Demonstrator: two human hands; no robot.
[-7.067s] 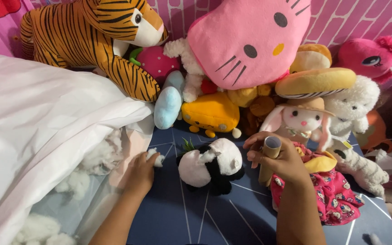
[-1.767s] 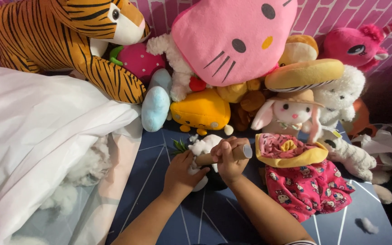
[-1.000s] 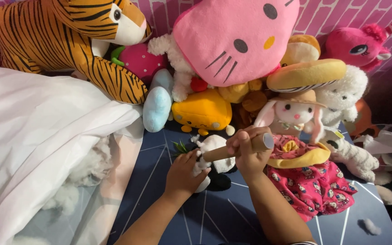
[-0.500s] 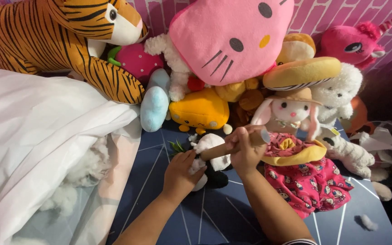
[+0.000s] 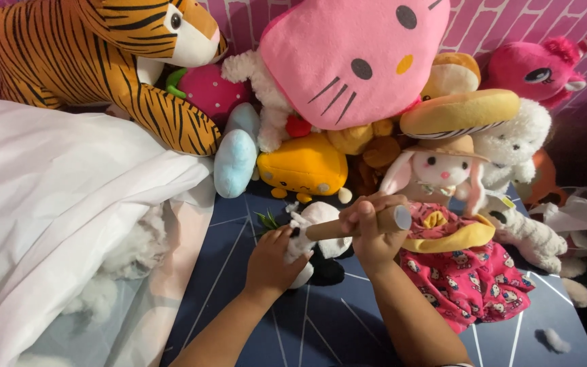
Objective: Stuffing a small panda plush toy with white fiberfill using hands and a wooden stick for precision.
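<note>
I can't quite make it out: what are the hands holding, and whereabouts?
The right hand grips a wooden stick near its outer end. The left hand holds the small panda plush by its side.

Dark blue sheet with thin white lines (image 5: 321, 340), small panda plush (image 5: 317, 248) laid on it under the grip, white stuffing tuft (image 5: 553, 340) far right of the grip, white cloth (image 5: 56, 204) heaped left, plush toys piled behind.
</note>
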